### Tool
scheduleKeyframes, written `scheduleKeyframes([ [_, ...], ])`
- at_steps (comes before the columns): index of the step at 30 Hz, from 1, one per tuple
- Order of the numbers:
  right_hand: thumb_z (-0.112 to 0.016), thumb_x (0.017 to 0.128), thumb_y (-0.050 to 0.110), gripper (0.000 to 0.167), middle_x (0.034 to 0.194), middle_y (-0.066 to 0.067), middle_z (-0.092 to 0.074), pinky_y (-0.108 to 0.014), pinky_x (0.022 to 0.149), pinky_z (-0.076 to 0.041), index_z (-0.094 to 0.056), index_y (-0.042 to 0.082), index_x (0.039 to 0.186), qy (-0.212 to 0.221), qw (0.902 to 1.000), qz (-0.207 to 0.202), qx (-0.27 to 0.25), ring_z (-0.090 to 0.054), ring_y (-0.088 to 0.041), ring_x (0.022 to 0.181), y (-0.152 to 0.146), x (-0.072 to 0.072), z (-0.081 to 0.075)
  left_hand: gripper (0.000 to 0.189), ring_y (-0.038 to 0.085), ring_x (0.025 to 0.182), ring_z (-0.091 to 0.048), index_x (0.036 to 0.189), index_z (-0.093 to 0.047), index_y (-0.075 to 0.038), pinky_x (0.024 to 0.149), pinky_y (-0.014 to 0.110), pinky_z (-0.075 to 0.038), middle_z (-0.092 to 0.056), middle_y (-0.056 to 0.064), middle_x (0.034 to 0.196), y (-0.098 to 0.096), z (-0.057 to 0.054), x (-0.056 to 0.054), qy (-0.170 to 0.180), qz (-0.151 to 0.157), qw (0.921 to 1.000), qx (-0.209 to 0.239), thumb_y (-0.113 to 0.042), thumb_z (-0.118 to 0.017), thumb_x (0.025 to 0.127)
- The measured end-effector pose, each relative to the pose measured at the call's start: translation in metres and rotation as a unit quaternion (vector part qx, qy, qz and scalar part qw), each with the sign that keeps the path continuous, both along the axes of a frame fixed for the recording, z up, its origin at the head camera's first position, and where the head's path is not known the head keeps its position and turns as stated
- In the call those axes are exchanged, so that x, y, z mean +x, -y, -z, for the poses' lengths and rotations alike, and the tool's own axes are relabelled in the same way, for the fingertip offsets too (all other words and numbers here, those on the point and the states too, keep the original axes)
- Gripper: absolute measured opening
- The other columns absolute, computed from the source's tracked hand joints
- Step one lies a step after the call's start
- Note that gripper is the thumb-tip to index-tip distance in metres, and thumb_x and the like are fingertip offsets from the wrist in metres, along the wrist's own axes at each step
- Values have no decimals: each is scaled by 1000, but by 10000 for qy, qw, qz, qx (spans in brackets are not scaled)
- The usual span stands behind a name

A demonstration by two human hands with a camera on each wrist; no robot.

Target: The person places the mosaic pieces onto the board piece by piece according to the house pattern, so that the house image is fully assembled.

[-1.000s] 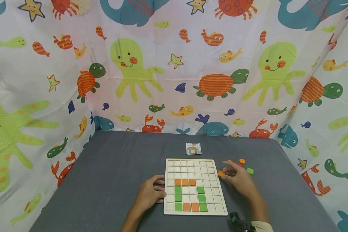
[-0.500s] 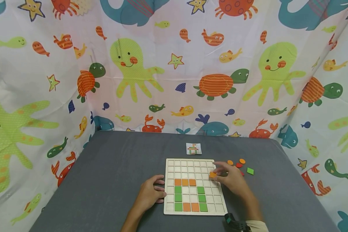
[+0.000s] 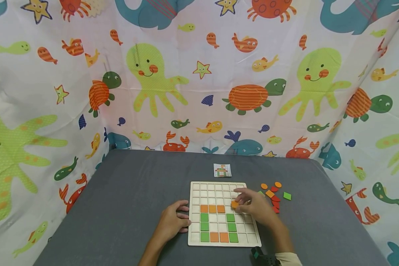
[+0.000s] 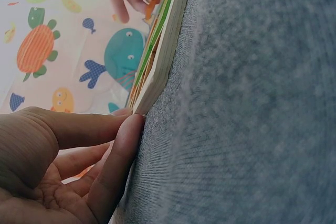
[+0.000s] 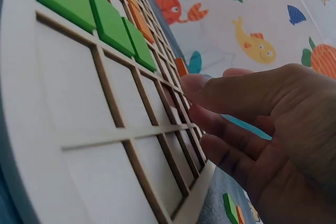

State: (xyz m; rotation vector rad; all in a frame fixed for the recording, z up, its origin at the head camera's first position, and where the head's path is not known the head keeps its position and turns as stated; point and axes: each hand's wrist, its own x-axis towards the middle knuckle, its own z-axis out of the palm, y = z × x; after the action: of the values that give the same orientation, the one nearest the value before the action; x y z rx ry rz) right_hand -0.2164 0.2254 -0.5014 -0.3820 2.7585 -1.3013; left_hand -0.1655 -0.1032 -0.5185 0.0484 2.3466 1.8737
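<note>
While the right hand (image 3: 257, 207) pinches an orange square tile (image 3: 234, 204) over the pale wooden grid board (image 3: 204, 192), the left hand (image 3: 173, 218) grips the board's edge. The tile seems light and stiff, easiest held by its sides.

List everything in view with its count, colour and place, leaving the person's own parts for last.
Grid board: one, pale, low centre of head view
Table: one, grey, under board
Backdrop cloth: sheet count unclear, white with sea animals, around table
Picture card: one, white with coloured squares, beyond board
Green tiles: six, green, two columns on board
Orange tiles: five, orange, three mid-board, two bottom row
Held tile: one, orange, over board
Round pieces: two, orange, right of board
Loose square: one, orange, same pile
Red pieces: several, red, same pile
Loose green pieces: at least two, green, around pile
Wrist device: one, black, right wrist
Sleeve: one, cream, right forearm
Left grip: one, bare, pinching board's edge
Right grip: one, bare, pinching held tile
</note>
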Motion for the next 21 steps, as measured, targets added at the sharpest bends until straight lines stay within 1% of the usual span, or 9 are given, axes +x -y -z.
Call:
scheduleKeyframes([
  [3,-88,84,7,62,104,0,-76,-27,75,-56,-65,5,141,41,9997,-221,-111,-67,-14,90,1,-1,1,69,21,91,-72,143,-59,4,59,38,-66,-68,19,122,0,0,0,-12,9,10000,14,14,-80,78],
  [5,-88,84,6,61,103,-1,-77,-26,75,-56,-65,4,140,80,9995,-278,-144,-67,-14,88,2,-1,2,69,21,91,-72,143,-59,4,59,38,-66,-68,19,122,0,-1,0,-16,14,10000,28,14,-80,78],
  [12,-89,83,6,60,101,-1,-76,-27,77,-57,-66,7,139,198,9993,-313,-110,-67,-14,85,7,0,2,70,21,92,-72,144,-59,4,59,38,-66,-67,19,123,0,-1,0,-3,8,10000,31,13,-80,78],
  [16,-88,83,5,60,102,0,-75,-29,78,-57,-66,8,139,245,9988,-407,-82,-67,-16,86,11,-1,2,70,22,92,-72,144,-59,4,59,38,-66,-68,19,123,0,-1,0,-16,10,10000,-1,13,-81,78],
  [21,-87,84,4,60,101,0,-75,-28,79,-58,-66,8,140,202,9986,-485,-11,-69,-17,87,14,0,3,69,23,93,-72,143,-59,4,59,38,-66,-68,20,123,0,-1,1,-17,30,10000,8,13,-80,78],
])
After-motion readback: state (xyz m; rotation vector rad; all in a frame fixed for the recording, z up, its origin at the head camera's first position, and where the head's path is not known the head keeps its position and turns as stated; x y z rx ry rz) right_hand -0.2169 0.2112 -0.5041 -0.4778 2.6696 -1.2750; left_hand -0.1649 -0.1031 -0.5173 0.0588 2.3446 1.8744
